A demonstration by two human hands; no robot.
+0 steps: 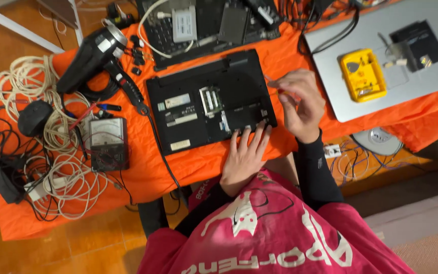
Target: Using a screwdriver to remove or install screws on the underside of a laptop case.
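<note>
A black laptop (198, 86) lies upside down on the orange cloth (143, 172), its bottom cover off and inner parts showing. My left hand (244, 157) rests flat on the laptop's near right corner, fingers spread. My right hand (302, 104) hovers just off the laptop's right edge, fingers closed on a thin screwdriver (275, 85) whose tip points at that edge.
A black heat gun (95, 56) and an analog multimeter (108, 143) lie left of the laptop, beside tangled white and black cables (51, 167). Another opened laptop (204, 25) sits behind. A silver laptop (422, 76) at right carries a yellow parts box (363, 75).
</note>
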